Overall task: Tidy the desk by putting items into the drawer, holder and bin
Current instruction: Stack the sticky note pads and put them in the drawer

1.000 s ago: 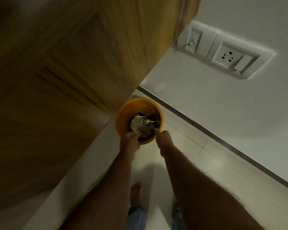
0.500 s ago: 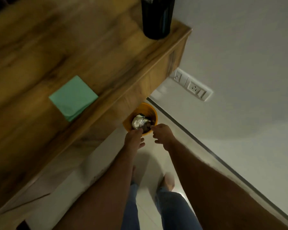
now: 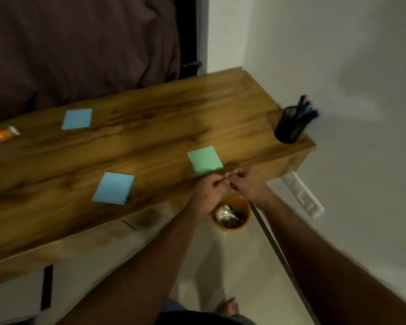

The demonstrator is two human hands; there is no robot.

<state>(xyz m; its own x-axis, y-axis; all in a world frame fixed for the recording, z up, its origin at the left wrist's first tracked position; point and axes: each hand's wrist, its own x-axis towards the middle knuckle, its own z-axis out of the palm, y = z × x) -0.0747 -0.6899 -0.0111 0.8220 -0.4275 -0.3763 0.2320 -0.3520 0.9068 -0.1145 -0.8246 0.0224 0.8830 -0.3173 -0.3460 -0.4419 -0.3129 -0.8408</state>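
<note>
My left hand (image 3: 210, 186) and my right hand (image 3: 246, 184) meet at the front edge of the wooden desk (image 3: 150, 127), fingers curled and touching each other, with nothing visible in them. A green note pad (image 3: 204, 160) lies just beyond the knuckles. Directly below the hands, on the floor, stands the orange bin (image 3: 230, 228) with a crumpled shiny wrapper inside. A blue note pad (image 3: 114, 188) lies to the left near the desk's front, another blue pad (image 3: 77, 118) further back. A black mesh pen holder (image 3: 290, 127) with pens stands on the right corner.
An orange-and-white wrapper (image 3: 1, 136) lies at the desk's far left. A dark curtain (image 3: 80, 43) hangs behind the desk. A drawer front with a black handle (image 3: 47, 287) sits under the desk at left. A wall socket (image 3: 302, 195) is low on the right wall.
Both hands have risen from the bin's rim to the desk's front edge and come together. The view has lifted from the bin to the desk top.
</note>
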